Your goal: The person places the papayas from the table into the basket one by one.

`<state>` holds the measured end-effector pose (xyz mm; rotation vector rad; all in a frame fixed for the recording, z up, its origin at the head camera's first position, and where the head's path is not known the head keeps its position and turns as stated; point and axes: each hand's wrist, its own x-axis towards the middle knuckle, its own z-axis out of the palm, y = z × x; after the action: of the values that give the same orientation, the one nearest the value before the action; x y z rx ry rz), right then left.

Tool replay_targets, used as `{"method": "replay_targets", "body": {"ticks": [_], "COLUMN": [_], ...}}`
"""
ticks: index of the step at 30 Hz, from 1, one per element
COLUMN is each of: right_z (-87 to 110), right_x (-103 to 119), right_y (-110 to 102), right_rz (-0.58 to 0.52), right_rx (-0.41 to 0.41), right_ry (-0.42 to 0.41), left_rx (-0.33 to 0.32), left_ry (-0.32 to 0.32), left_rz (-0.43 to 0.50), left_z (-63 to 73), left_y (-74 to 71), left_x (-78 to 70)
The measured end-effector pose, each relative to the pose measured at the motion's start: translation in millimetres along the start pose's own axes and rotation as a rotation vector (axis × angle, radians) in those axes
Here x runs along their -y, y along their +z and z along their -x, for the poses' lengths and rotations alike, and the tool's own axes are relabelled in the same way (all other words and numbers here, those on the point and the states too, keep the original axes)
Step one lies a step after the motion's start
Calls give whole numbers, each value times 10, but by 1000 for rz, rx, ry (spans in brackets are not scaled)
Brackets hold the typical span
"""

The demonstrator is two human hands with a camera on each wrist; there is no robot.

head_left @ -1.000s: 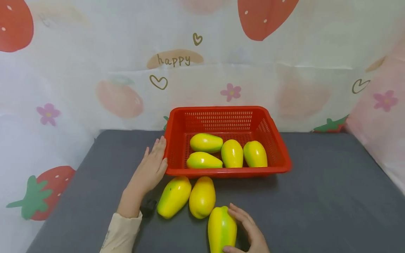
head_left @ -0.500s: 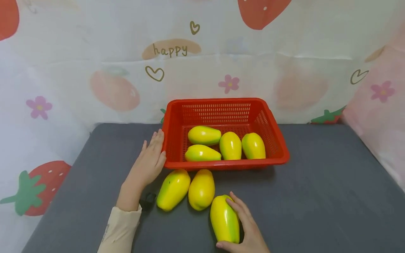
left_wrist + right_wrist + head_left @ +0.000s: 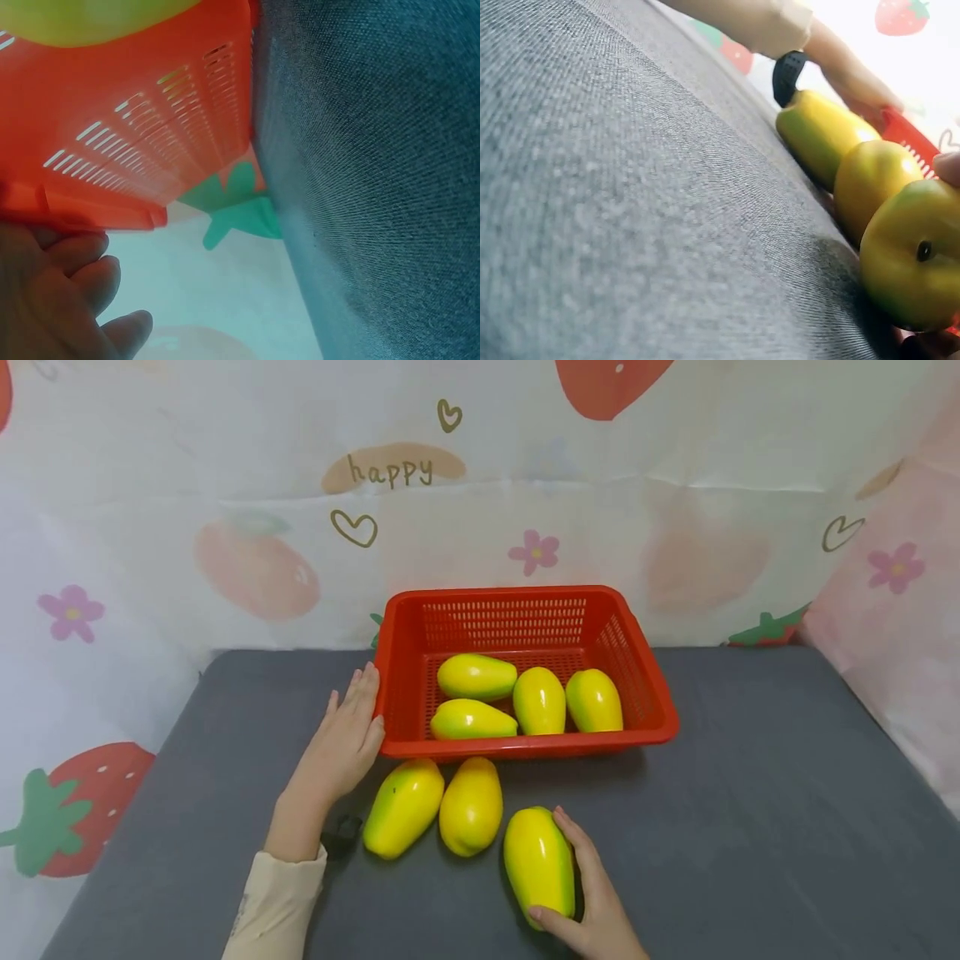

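My right hand [image 3: 596, 897] grips a yellow-green papaya [image 3: 538, 864] near the front of the table, thumb on its near end and fingers along its right side. The papaya's rounded end with a dark spot shows in the right wrist view. My left hand [image 3: 337, 752] lies with extended fingers against the left side of a red plastic basket [image 3: 517, 748]; in the left wrist view its fingers [image 3: 82, 259] are at the basket's rim. Several papayas lie inside the basket. Two more, a left papaya [image 3: 405, 810] and a right papaya [image 3: 471, 808], lie side by side before it.
A grey cloth covers the table [image 3: 780, 810]. Behind it hangs a printed curtain [image 3: 465, 543] with strawberries and flowers, close to the basket's back. A small black device [image 3: 343, 835] sits by the left wrist.
My right hand has shifted the gripped papaya slightly right and away from the pair before the basket, and it has turned a little. The left hand stays at the basket while the head view tilts down.
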<state>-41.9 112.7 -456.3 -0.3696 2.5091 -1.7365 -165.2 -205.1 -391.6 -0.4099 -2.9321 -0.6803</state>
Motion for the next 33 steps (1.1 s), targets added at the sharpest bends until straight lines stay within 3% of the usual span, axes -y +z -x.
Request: {"method": "replay_targets", "body": {"ticks": [8,12,19,33], "right_z": [-10,-14,-44,-39], "right_x": [49,63,61,55], "right_y": [-52,-59,-69,-77], "right_rz": [-98,-122,-147,-165], "right_rx": [30,31,33,29], "right_ry": [165,205,205,207], "left_rx": [-1,8,2,9], "left_ry": [9,2,-1,-10], "left_rz": [0,-4,-7,-5], "left_z": [-7,1,-14,-13], "left_y": [-5,-14,-63,-23], "left_x": [3,-3,-18,-7]}}
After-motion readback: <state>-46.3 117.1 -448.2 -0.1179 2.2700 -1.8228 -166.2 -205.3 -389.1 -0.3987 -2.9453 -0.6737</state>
